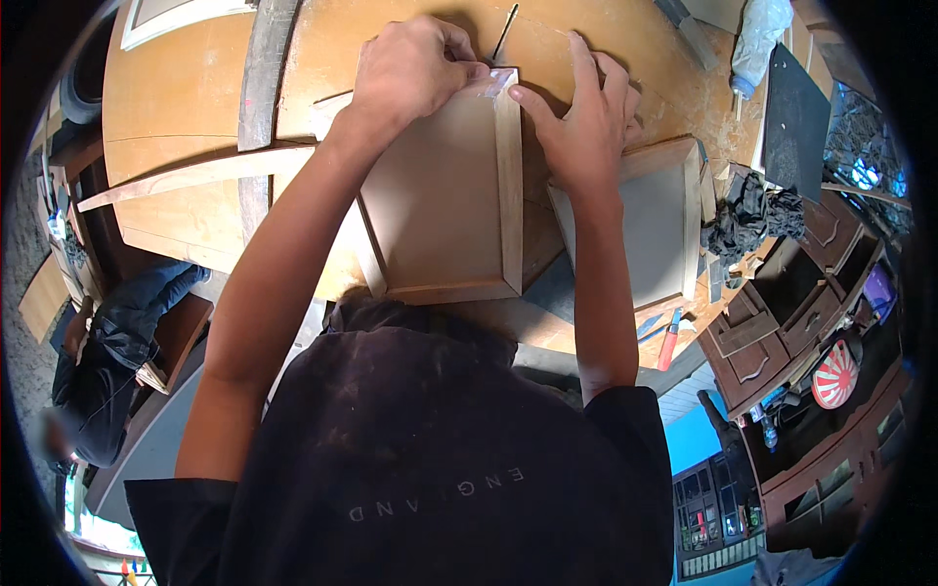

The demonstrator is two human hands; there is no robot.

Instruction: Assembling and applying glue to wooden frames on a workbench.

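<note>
A wooden frame with a pale flat panel [440,195] lies on the workbench in front of me. At its far right corner is a shiny, whitish-purple patch [501,82], whose kind I cannot make out. My left hand [415,73] is at the frame's far edge beside this patch, thumb and fingers pressed together; what they pinch is hidden. My right hand [586,122] rests past the right side of the frame, its thumb by the corner and its fingers spread. Just beyond the corner lies a thin dark stick-like tool [505,31].
A second framed panel [650,230] lies under my right forearm. Further right are dark crumpled cloth [757,215], a clear plastic bottle [760,44] and a red-handled tool [670,339]. A curved wooden strip [186,179] crosses the bench's left. Another person [112,332] sits at left.
</note>
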